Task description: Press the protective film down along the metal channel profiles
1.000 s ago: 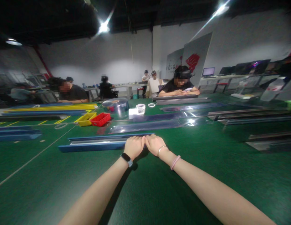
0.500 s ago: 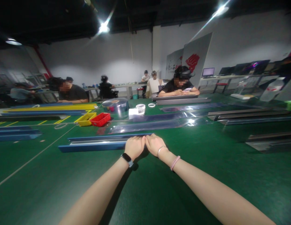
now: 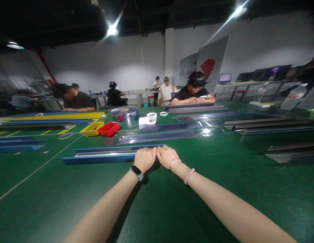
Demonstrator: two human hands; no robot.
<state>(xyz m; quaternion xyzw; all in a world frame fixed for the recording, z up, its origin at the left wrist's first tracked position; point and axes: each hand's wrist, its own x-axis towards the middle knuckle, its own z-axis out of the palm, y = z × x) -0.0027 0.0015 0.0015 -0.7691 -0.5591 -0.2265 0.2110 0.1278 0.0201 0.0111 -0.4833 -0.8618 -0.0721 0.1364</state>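
A long blue channel-shaped profile [image 3: 101, 159] with a pale strip inside lies crosswise on the green table [image 3: 157, 209]. My left hand [image 3: 145, 159], below a dark-faced wristwatch [image 3: 136, 171], is closed over the profile toward its right end. Against it, my right hand [image 3: 168, 156] closes round that same end, thumbs meeting. The fingertips of both hands are hidden beneath the knuckles, and the profile's right end is largely covered.
Past the profile lie clear plastic strips [image 3: 159, 135], a red bin [image 3: 108, 129], a yellow bin [image 3: 94, 129] and a roll of clear film [image 3: 129, 116]. Grey profiles [image 3: 270, 124] are at right, blue ones [image 3: 19, 145] at left. Co-workers sit across the table.
Almost nothing differs. Both hands keep their place and hold on the blue profile, whose left end has shifted very slightly leftward.
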